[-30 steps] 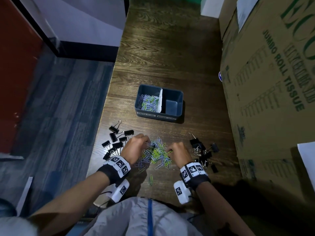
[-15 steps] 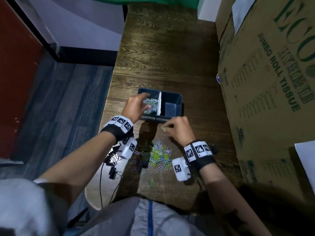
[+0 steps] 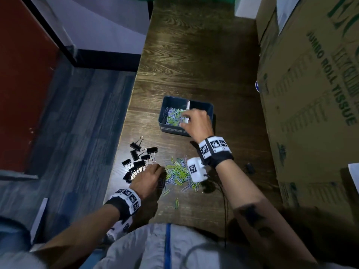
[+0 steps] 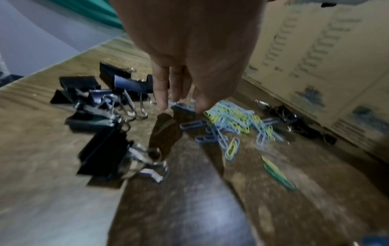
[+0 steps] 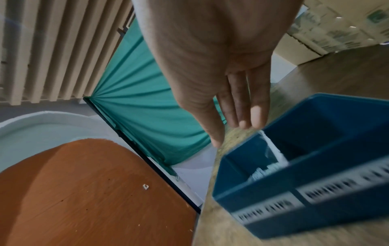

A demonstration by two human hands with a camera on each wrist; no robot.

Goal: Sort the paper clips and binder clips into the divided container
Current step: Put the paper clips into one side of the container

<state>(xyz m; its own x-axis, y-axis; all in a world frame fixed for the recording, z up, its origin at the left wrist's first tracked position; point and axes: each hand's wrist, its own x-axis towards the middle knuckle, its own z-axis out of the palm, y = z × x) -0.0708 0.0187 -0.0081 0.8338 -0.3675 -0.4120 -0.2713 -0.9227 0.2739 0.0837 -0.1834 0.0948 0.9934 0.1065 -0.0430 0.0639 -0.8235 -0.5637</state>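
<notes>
Two heaps of clips lie on the wooden table point(image 3: 194, 55) as I look down from the head camera, with the blue divided container point(image 3: 169, 105) standing beyond them. I see the loose paper clips point(image 3: 179, 174), yellow-green and pale blue, spread in a pile near the front edge, and a cluster of black binder clips point(image 3: 138, 158) just to its left. More paper clips already fill the container's left compartment; its right compartment is mostly hidden behind my right hand point(image 3: 198, 123), so I cannot tell what it holds. That right hand hovers over the container around its white divider point(image 3: 188, 105), and in the right wrist view its fingers point(image 5: 242, 103) are straight and held side by side, thumb a little apart, with nothing between them that I can see. My left hand point(image 3: 148, 178) is down at the left edge of the paper clip pile, beside the binder clips. In the left wrist view its fingers point(image 4: 162, 89) point down close together and the thumb tip meets them at a pale blue paper clip; the picture is blurred, so I cannot tell whether the clip is truly pinched or only touched. A few more dark binder clips lie at the right, against the large cardboard box point(image 3: 310, 94) that stands along the table's right side.
</notes>
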